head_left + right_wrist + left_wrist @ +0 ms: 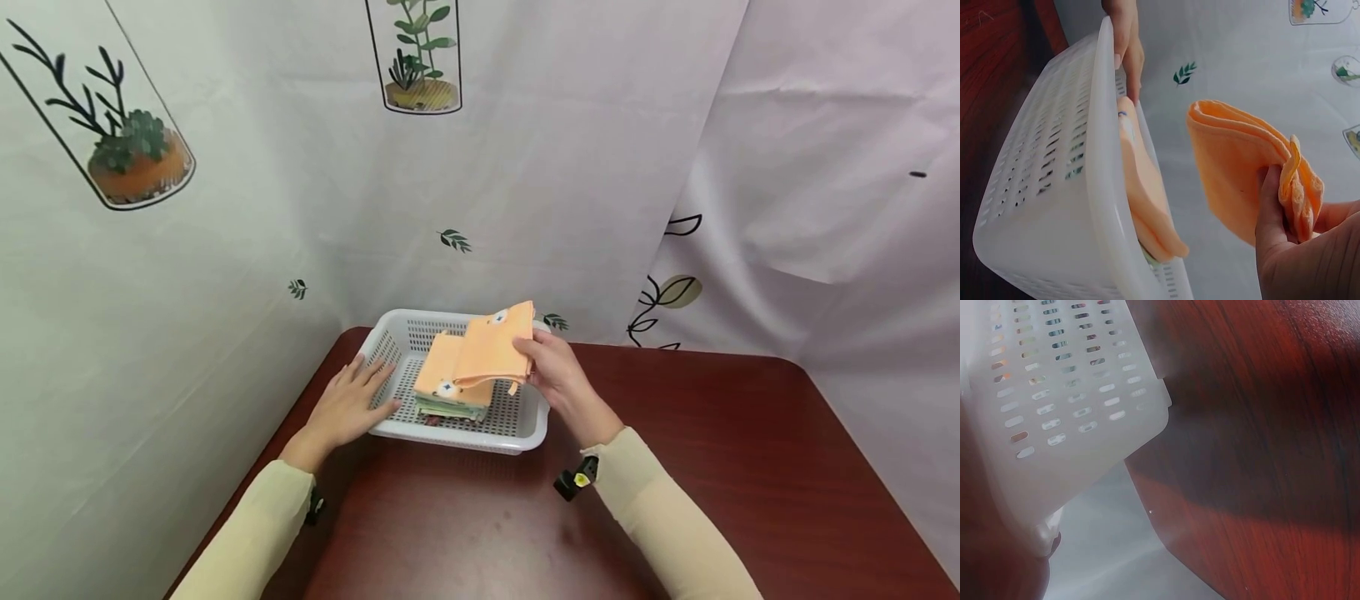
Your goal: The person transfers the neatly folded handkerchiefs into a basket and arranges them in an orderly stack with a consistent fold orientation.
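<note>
A white slotted plastic basket (pixel 459 439) stands on the dark red table (pixel 712 467) near the back wall. Inside it lies a stack of folded cloths (pixel 448 385) with an orange one on top. Just above the stack, my right hand (pixel 531 360) pinches another folded orange cloth (pixel 497 346) by its edge; the right wrist view shows this cloth (pixel 1238 159) held beside the basket (pixel 1054 206), thumb over its folds. My left hand (pixel 369 385) rests with straight fingers on the basket's left rim, and its fingers (pixel 1126 47) show over the rim. The left wrist view shows only the basket wall (pixel 1066 400).
Plant-printed white curtains (pixel 225 208) close in the table on the left and behind; a plain one hangs at the right. Bare table (pixel 1260 437) lies in front of the basket and to its right.
</note>
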`<move>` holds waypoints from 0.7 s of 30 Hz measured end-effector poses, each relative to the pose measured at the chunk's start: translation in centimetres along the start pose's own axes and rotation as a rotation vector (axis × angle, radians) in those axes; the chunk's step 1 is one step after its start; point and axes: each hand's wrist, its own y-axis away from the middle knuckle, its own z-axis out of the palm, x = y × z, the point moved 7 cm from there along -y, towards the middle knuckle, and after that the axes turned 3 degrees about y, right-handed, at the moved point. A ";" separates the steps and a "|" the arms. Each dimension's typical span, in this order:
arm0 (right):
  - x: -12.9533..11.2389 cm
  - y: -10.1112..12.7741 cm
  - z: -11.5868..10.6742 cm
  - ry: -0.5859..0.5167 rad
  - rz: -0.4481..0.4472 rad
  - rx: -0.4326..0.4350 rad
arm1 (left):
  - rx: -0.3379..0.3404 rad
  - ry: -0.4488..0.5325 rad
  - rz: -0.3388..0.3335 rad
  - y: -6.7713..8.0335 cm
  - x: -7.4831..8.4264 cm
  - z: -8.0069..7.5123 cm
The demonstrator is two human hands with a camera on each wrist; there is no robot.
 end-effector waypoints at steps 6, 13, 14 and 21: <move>-0.1 -0.2 0.9 0.014 -0.009 0.004 | -0.017 0.004 -0.011 -0.1 -0.2 0.1; 0.1 -0.9 2.7 0.015 -0.013 -0.039 | -0.016 0.006 -0.015 0.0 -0.3 0.1; 0.1 -1.0 3.0 0.010 -0.014 -0.048 | -0.016 0.006 -0.015 0.0 -0.3 0.0; 0.6 -1.8 4.4 -0.041 0.027 -0.093 | -0.017 0.001 -0.013 0.0 -0.2 0.1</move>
